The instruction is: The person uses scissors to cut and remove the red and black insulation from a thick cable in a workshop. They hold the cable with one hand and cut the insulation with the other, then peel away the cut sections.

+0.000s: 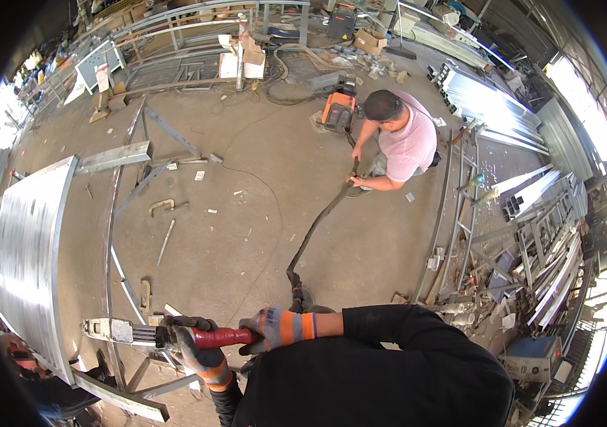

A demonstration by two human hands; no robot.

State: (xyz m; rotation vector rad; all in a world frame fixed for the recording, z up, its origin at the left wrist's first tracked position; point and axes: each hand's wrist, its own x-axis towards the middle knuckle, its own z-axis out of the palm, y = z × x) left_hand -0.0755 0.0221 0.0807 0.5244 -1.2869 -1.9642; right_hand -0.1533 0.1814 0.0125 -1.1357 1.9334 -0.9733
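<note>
My left hand, in a grey-and-orange work glove, is wrapped round the dark middle of a long tool with a glossy red handle and a pale, blocky metal head, right here low in front of me, head pointing left. My right hand, gloved the same, grips the far end of that red handle. Just left, a broad, shiny silver sheet-metal panel, its near corner by a steel bar on the ground. Underfoot, a dusty brown concrete floor, scuffed and littered with pale scraps, and there lies a C-shaped, rusty metal clamp. A thick black cable snakes away across it, up to a co-worker in a pink shirt, crouching, both hands on it! Beside them, an orange-and-black boxy machine. Over right, a ladder-like steel frame, then a gleaming stack of silver square tubes. Deepest in the workshop, long grey metal rails and an open brown cardboard box.
</note>
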